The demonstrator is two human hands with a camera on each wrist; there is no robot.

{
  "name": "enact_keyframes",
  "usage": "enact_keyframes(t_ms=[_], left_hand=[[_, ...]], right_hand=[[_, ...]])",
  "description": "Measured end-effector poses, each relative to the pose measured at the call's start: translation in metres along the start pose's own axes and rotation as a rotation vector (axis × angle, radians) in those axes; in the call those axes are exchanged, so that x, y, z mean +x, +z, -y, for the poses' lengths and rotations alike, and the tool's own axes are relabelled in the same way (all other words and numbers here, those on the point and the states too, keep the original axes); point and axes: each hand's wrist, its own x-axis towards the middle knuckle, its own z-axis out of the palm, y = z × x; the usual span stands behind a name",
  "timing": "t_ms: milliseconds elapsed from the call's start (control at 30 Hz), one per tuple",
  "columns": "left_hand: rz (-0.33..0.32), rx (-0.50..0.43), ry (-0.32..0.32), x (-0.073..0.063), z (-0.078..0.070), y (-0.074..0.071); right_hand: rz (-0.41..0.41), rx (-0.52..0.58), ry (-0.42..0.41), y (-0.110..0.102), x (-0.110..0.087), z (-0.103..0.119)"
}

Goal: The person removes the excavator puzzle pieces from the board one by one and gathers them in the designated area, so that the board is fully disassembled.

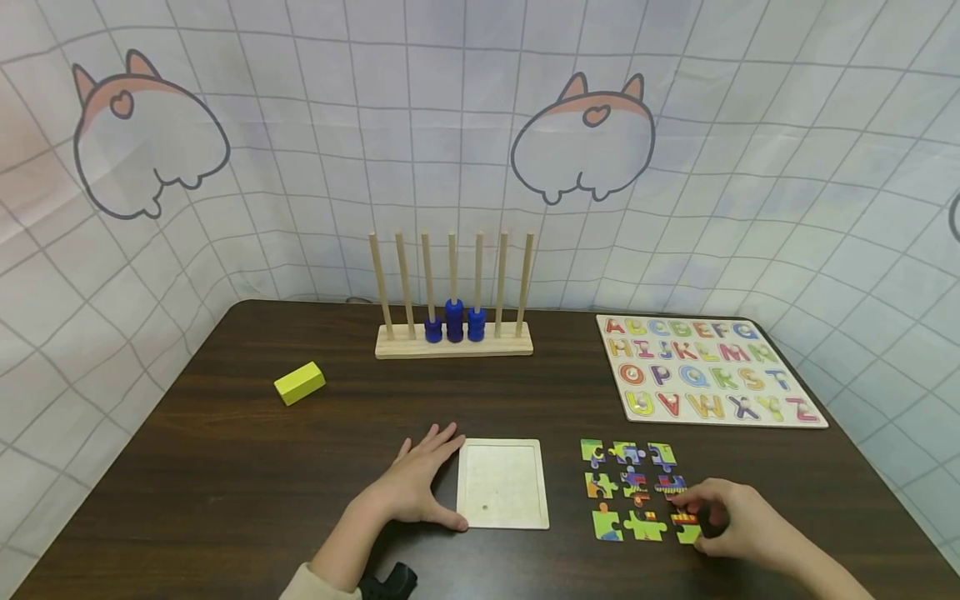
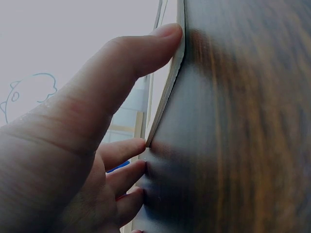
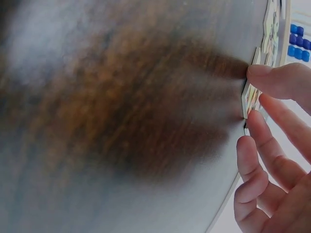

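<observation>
A shallow, pale wooden puzzle tray lies flat near the middle front of the table. My left hand is spread along its left side, with the thumb at the near corner and the index fingertip by the far corner. To the right, colourful jigsaw pieces lie in loose rows of three, slightly apart. My right hand pinches the near right puzzle piece between thumb and fingers, partly covering it. In the right wrist view, the thumb presses against an edge of that puzzle piece.
A wooden abacus stand with upright rods and blue beads stands at the back. The alphabet board lies at the back right. On the left sits a yellow block. The dark table meets a hanging patterned cloth.
</observation>
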Motion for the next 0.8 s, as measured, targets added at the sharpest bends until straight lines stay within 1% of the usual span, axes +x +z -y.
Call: enact_keyframes(t_ms=[133,433,533,733,800], left_hand=[[0.001,0.003,0.0,0.0001,0.0004,0.0003],[-0.002,0.004,0.005,0.0001,0.0012,0.0003],[0.003,0.0,0.003,-0.0008,0.0009,-0.0002],[0.008,-0.015,-0.002,-0.0016,0.0001,-0.0027],[0.009,-0.015,-0.004,-0.0011,-0.0002,-0.0035]], right_hand=[[-0.005,0.002,0.002,0.001,-0.0004,-0.0001],[-0.03,-0.015,-0.038,0.0022,0.0011,-0.0001],[-0.052,-0.018,-0.049,0.0019,0.0005,0.0011],[-0.125,-0.008,-0.097,0.0011,0.0012,0.0047],[-0.144,-0.019,-0.095,-0.0001,0.0023,0.0066]])
